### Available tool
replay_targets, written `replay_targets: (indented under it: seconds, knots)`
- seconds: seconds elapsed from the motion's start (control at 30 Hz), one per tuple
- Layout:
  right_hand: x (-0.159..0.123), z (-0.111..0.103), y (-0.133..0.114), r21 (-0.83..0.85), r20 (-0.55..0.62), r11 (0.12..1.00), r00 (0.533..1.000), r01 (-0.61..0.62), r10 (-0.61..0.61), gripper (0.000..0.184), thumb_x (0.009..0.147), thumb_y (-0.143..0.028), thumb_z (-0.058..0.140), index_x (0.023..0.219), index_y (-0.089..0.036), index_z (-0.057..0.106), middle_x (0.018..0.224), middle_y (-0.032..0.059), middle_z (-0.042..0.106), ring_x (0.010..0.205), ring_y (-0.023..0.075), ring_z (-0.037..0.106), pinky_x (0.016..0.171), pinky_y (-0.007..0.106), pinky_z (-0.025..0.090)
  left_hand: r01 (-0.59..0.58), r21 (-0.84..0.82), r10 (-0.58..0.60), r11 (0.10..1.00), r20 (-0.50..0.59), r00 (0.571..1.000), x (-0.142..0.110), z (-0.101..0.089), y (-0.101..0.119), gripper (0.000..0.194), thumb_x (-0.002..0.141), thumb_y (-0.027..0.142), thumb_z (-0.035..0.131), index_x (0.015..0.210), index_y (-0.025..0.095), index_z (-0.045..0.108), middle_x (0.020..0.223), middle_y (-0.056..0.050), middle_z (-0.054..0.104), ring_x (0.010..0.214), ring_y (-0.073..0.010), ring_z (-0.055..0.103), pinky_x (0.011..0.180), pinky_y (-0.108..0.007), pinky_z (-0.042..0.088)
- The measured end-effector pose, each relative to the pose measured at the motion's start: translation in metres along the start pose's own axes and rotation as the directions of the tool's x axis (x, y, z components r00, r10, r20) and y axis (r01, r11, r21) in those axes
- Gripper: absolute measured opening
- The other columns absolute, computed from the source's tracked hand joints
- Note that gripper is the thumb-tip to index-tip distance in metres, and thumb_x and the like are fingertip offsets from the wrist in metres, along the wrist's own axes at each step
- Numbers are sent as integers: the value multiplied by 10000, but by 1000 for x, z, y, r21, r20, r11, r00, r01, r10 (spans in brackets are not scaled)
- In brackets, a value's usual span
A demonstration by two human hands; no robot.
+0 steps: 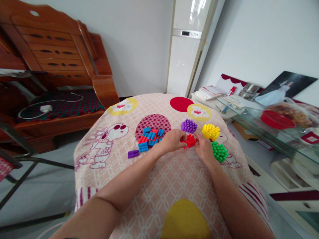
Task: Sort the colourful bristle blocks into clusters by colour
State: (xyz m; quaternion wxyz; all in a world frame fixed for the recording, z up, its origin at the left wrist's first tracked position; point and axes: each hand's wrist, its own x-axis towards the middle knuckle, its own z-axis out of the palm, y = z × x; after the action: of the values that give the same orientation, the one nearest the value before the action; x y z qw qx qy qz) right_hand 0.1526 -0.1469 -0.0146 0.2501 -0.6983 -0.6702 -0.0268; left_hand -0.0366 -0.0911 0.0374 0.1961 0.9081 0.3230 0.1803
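I see the left hand (pixel 173 141) and right hand (pixel 204 149) curled at either side of the red pegs (pixel 191 140), whether gripping I can't tell, where light, even pressure should keep these clear of the purple pegs (pixel 188 125) just beyond.

Single cam, worn on head. Looks forward and down across desk (pixel 169 176), forearms (pixel 129 179) in from bottom edge. Left hand (pixel 173 141) and right hand (pixel 204 149) fairly near, bit right of mid-frame. Super wide view tbh: wooden seat (pixel 54 56) off left, glass shelf (pixel 251 120) off right, wall (pixel 139 49) and tall white unit (pixel 184 59) up top.
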Motion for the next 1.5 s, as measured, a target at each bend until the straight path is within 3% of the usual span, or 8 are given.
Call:
replay_targets:
  seconds: [0.5, 0.67, 0.8, 0.9, 1.03, 1.23, 1.4, 1.5]
  knots:
    - [0, 1, 0, 6, -10, 1000, 1000, 6, -6, 483, 790, -52, 413, 1220, -112, 625, 1069, 146, 716, 1047, 246, 648, 941, 350, 480, 121, 200, -138, 972, 72, 988, 0, 26, 9, 167, 787, 251, 584, 880, 140, 668, 823, -87, 700, 758, -197, 637, 660, -270, 444]
    - [0, 1, 1, 1, -9, 1000, 1000, 15, -15, 483, 791, -61, 424, 1229, -125, 618, 1077, 140, 716, 1040, 246, 649, 936, 343, 481, 94, 214, -117, 972, 95, 989, -2, -3, 2, 154, 769, 257, 610, 857, 151, 680, 823, -75, 701, 760, -191, 627, 672, -268, 432]
    - [0, 1, 1, -15, 14, 1000, 1000, -9, 9, 478, 794, -66, 430, 1224, -135, 627, 1062, 135, 721, 1041, 249, 652, 943, 342, 478, 241, 220, -250, 945, 11, 968, -8, -44, -34, 115, 755, 245, 617, 790, 164, 692, 761, -45, 682, 731, -176, 607, 680, -268, 415]
    - [1, 1, 0, -23, 20, 1000, 1000, -14, 15, 482, 793, -64, 435, 1228, -138, 629, 1054, 136, 724, 1041, 249, 653, 945, 346, 478, 317, 298, -359, 901, 100, 928, -19, -66, -67, 151, 677, 279, 692, 784, 172, 685, 782, -37, 680, 768, -190, 602, 652, -258, 392]
    - [0, 2, 0, -28, 10, 1000, 1000, -14, 15, 495, 785, -59, 441, 1238, -139, 625, 1047, 135, 729, 1038, 246, 655, 937, 342, 483, 375, 319, -423, 870, 94, 901, -30, -74, -94, 312, 608, 236, 711, 912, 178, 672, 902, -46, 687, 832, -205, 601, 650, -253, 386]
    - [0, 1, 1, -34, 18, 999, 1000, -4, 5, 485, 798, -73, 436, 1243, -127, 621, 1058, 139, 727, 1051, 248, 651, 939, 336, 480, 493, 236, -501, 837, -27, 865, -44, -95, -109, 199, 636, 183, 642, 832, 169, 670, 771, -28, 700, 732, -163, 613, 636, -228, 407]
    - [0, 2, 2, -19, 16, 1000, 1000, 2, -2, 489, 797, -68, 433, 1247, -116, 618, 1094, 153, 715, 1032, 255, 655, 928, 348, 485, 621, 86, -622, 779, 230, 748, -61, -107, -121, 185, 610, 282, 697, 746, 169, 642, 619, -3, 668, 616, -149, 615, 584, -218, 418]
    - [0, 2, 2, -20, 7, 1000, 1000, 5, -5, 481, 791, -68, 435, 1227, -118, 630, 1063, 144, 723, 1013, 250, 661, 924, 343, 487, 582, 130, -594, 803, 248, 765, -58, -98, -125, 266, 567, 320, 744, 763, 176, 638, 642, -5, 670, 632, -153, 605, 587, -223, 404]
